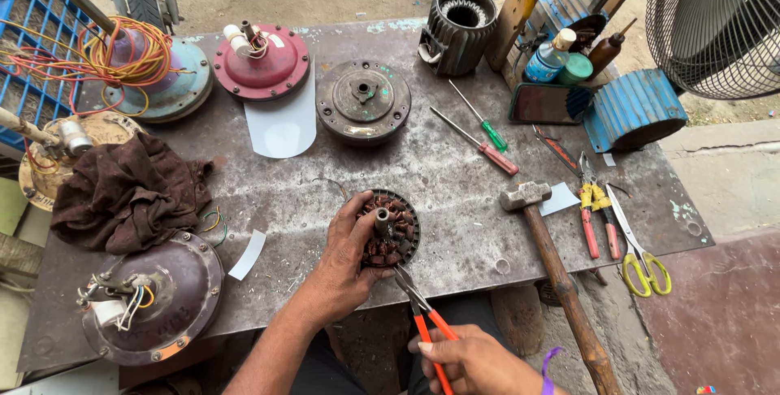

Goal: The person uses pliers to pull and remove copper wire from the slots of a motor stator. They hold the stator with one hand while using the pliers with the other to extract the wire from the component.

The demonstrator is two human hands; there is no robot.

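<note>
At bench front edge, wound stator clasped in left hand grip, orange-handled pliers gripped by right hand, jaws touching stator.

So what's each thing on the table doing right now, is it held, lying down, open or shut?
Left hand: gripping the wound motor core.
Wound motor core: held tilted at the table edge.
Right hand: holding the orange-handled pliers.
Orange-handled pliers: tips at the core.
Hammer: lying flat, untouched.
Yellow-handled scissors: lying shut.
Two screwdrivers: lying flat.
Brown rag: crumpled in a heap.
Red motor cover: lying flat, wires sticking up.
</note>
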